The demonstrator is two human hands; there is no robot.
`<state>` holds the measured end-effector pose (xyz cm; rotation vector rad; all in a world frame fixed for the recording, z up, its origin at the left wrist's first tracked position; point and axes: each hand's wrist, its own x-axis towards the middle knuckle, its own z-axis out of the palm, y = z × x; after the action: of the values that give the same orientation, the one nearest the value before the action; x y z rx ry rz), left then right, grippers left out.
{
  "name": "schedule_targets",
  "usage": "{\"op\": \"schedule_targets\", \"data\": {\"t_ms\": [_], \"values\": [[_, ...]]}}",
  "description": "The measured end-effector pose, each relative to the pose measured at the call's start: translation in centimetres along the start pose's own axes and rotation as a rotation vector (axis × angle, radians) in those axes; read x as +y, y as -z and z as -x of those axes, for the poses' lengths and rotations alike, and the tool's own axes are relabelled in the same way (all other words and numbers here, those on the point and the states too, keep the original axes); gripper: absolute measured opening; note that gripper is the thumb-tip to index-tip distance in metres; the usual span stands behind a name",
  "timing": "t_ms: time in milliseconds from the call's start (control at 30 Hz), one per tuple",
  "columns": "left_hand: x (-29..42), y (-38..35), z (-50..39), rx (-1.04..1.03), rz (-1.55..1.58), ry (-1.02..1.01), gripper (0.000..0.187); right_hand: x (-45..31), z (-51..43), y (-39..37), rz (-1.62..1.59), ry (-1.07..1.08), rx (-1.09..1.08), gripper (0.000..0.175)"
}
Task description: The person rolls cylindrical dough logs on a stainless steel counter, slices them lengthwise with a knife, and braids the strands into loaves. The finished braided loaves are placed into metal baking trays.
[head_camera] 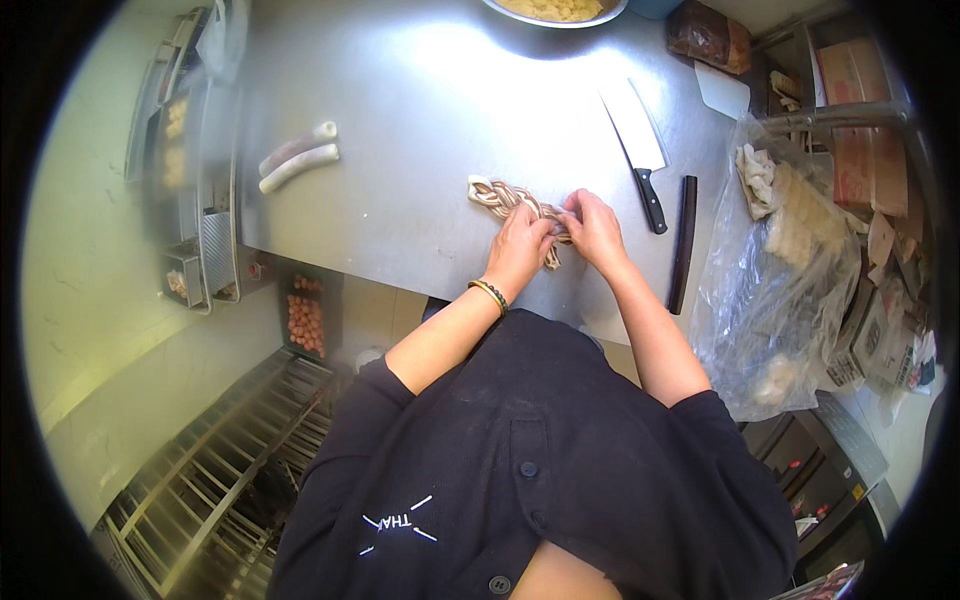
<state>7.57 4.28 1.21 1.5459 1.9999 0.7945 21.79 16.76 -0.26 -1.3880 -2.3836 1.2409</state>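
Note:
A braid of brown-and-white striped dough [498, 196] lies slanted on the steel worktable [390, 217], near its front edge. My left hand [523, 244] grips the braid from above at its middle, fingertips on the strands. Close beside it, my right hand [592, 227] pinches strands at the braid's right end; its fingertips nearly meet those of the left. One loose strand end [553, 259] hangs out below the fingers. Two pale dough rolls [300, 166] lie side by side at the left of the table. To the right lies a cleaver [637, 142] with a black handle.
A dark rod [683, 244] lies right of the cleaver, beside a clear plastic bag [772, 300]. At the far edge stand a metal bowl of yellow crumbly food [555, 9], a white scraper [721, 90] and a brown package [707, 37]. Eggs [305, 322] sit low at left, near a metal rack [225, 480].

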Motion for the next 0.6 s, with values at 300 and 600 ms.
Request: {"op": "schedule_targets", "data": {"t_ms": [300,600], "values": [[0.9,-0.8,-0.3,0.164,0.004,0.147,0.037,0.7,3.3,-1.4,-0.703,-0.493,-0.143,0.022],[0.6,-2.4,2.3,-0.081,0.196,0.697,0.036,0.5,5.5,-3.7,-0.448,-0.328,0.093,0.017]]}}
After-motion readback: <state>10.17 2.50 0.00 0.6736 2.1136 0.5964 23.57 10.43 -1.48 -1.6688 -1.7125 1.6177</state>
